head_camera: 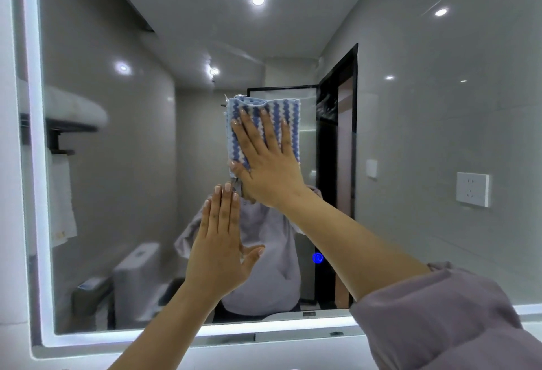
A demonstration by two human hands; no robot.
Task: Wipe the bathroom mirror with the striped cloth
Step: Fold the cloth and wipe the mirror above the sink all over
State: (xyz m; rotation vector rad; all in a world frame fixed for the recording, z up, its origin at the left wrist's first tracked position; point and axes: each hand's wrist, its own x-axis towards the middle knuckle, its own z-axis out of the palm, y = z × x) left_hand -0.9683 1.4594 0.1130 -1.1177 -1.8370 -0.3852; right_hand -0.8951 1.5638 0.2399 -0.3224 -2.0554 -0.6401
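Note:
The bathroom mirror (117, 164) fills most of the view, framed by a lit white border. A blue-and-white striped cloth (290, 117) lies flat against the glass near the centre. My right hand (269, 161) presses on it with straight, spread fingers. My left hand (220, 243) is below and to the left, flat against the glass with fingers together and the thumb out to the right. It holds nothing. The mirror reflects a person in a pale grey top behind my hands.
A white wall socket (472, 189) and a small switch (371, 168) show at the right of the mirror. A blue touch button (317, 258) glows low on the glass. The reflection shows a towel shelf (73, 114), a toilet (137, 278) and a dark door frame (349, 164).

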